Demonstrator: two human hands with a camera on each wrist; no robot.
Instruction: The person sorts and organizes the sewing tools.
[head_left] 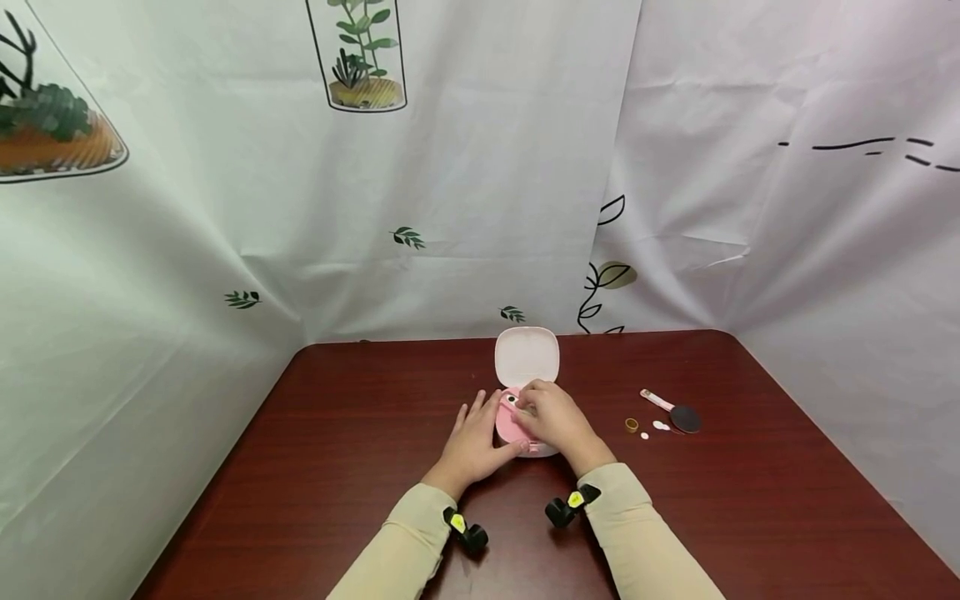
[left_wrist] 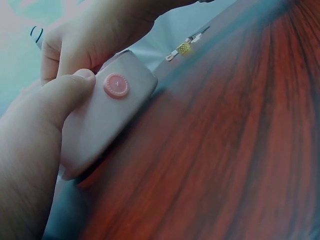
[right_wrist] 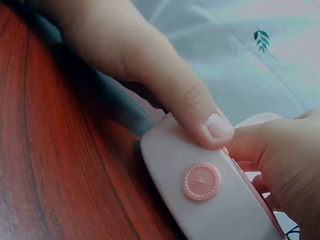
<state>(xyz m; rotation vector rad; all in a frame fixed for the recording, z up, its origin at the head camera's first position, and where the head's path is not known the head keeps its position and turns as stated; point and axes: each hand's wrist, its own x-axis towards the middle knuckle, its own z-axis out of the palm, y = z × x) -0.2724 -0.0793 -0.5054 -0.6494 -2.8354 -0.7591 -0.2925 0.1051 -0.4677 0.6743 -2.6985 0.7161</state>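
Over to the middle of the desk (head_left: 375, 400) now, straight to a pink-and-white case (left_wrist: 105, 127), with lid (head_left: 527, 357) raised at the far side. Left hand (head_left: 474, 442) spread out, fingers straight, reaching along the left side, thumb tip resting on the front rim, just beside a round pink disc (left_wrist: 117, 85). Not wrapped round anything. And across to the right hand (head_left: 557, 421), arched over the pink interior (head_left: 506, 429), fingers bent well in; impossible to tell whether pinching something, with fingertips out of sight.

Looks light, and probably stiff plastic rather than anything soft: smooth enough to skate across polished wood if nudged. Best braced low, by the side walls, well clear of the raised lid. Likely weakest where joined to that lid, so no leaning there. For anything small inside, probably just a fine fingertip pinch.

Off to the right, well apart: a gold ring (head_left: 632, 425), small white pieces (head_left: 660, 426) and a dark round-headed piece (head_left: 685, 418) with a pale handle.
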